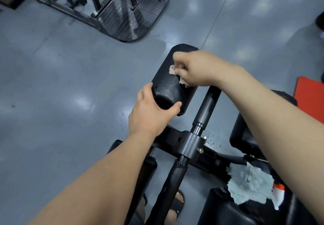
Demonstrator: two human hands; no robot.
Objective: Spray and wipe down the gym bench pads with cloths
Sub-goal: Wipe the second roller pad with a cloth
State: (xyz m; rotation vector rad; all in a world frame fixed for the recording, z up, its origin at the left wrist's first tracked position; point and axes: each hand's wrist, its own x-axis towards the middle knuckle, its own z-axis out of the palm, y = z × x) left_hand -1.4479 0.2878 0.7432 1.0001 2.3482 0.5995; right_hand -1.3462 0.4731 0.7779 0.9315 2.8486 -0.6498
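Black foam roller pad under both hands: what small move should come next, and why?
Probably draw the right hand and its crumpled pinkish cloth along the black cylindrical roller pad toward the near end. The cloth sits on the pad's upper middle, so the near stretch is not covered by it. The left hand grips that end, apparently steadying the pad for such a stroke.

Even, cool overhead light leaves pale blotchy glare on the glossy grey floor (70,88); edges bend, corners soften.
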